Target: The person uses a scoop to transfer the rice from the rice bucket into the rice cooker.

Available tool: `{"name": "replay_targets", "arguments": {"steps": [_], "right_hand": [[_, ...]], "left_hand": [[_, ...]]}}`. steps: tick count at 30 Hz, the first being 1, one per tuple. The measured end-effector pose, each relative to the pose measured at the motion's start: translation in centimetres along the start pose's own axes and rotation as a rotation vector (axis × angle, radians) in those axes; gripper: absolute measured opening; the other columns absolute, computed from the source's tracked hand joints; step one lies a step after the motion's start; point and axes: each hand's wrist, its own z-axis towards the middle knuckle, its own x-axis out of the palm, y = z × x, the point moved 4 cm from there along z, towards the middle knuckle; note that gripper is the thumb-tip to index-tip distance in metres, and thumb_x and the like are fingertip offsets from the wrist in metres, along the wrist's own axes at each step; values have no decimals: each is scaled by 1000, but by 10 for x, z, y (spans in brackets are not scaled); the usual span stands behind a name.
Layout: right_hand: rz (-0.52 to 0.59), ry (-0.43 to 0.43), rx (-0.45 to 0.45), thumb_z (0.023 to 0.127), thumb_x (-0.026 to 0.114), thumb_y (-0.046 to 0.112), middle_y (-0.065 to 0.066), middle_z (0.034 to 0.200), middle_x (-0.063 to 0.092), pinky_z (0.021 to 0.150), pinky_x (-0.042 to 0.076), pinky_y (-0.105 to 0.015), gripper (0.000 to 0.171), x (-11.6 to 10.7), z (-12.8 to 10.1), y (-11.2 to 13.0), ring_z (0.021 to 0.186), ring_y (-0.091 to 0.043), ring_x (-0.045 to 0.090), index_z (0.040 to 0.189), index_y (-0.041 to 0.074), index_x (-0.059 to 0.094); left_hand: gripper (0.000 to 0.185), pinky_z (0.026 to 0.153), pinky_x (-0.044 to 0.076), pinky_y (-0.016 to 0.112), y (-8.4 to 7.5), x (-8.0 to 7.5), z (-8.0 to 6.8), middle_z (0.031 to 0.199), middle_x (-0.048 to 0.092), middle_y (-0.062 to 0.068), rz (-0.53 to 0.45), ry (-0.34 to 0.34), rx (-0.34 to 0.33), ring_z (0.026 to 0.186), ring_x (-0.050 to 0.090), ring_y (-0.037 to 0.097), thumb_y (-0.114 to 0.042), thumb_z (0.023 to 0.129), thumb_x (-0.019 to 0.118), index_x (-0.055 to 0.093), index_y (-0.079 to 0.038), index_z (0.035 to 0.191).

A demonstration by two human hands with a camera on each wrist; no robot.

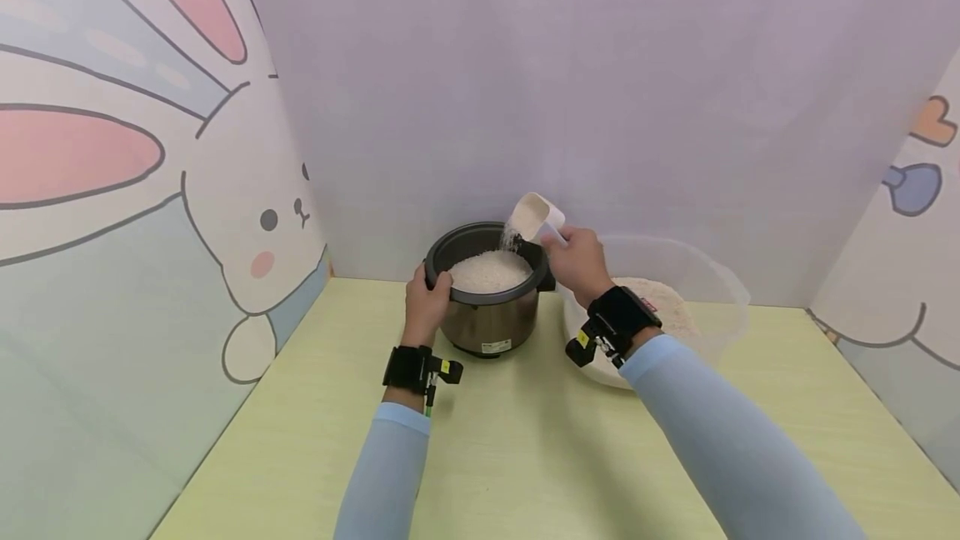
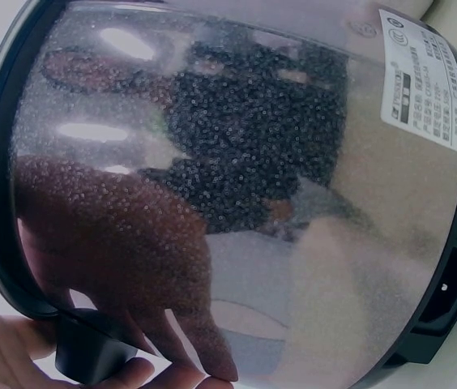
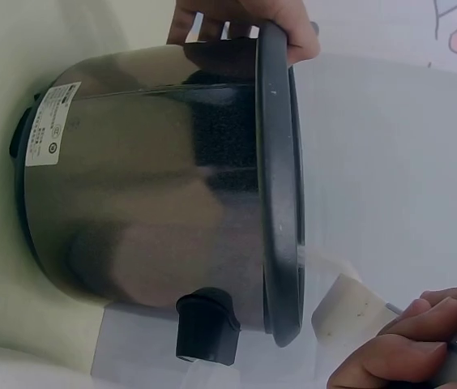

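The left hand (image 1: 427, 300) grips the cooker (image 1: 488, 294) rim, already holding much rice, while the right hand (image 1: 576, 261) clasps the tipped scoop (image 1: 534, 217), rice falling out.

Silver cooker (image 1: 488, 319) with dark grey rim, white rice (image 1: 489, 271), white scoop (image 1: 534, 216), pale yellow-green table (image 1: 525, 457).
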Motion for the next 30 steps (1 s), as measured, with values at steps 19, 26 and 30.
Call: {"name": "replay_targets", "arguments": {"steps": [19,26,30], "right_hand": [[-222,25,-167,108,51,20,-18,88,61,59,37,-35,28,9,3,7,62,-22,46,98,-4,63],[-284,24,-243,107,52,15,-20,89,64,63,39,-36,25,13,-1,14,67,-26,51,100,-6,65],[-314,31,-291,106,53,13,-15,78,59,60,39,-36,25,17,0,14,61,-23,49,91,-4,63]], "left_hand": [[39,66,34,35,-2,1,0,83,41,5,-3,-6,22,71,40,19,-24,98,51,54,2,128],[42,66,34,36,-2,2,0,81,40,4,-6,2,18,68,39,19,-24,99,50,53,2,132],[38,65,33,36,-2,2,0,76,38,2,1,2,28,65,36,17,-24,98,50,53,2,126]]}}
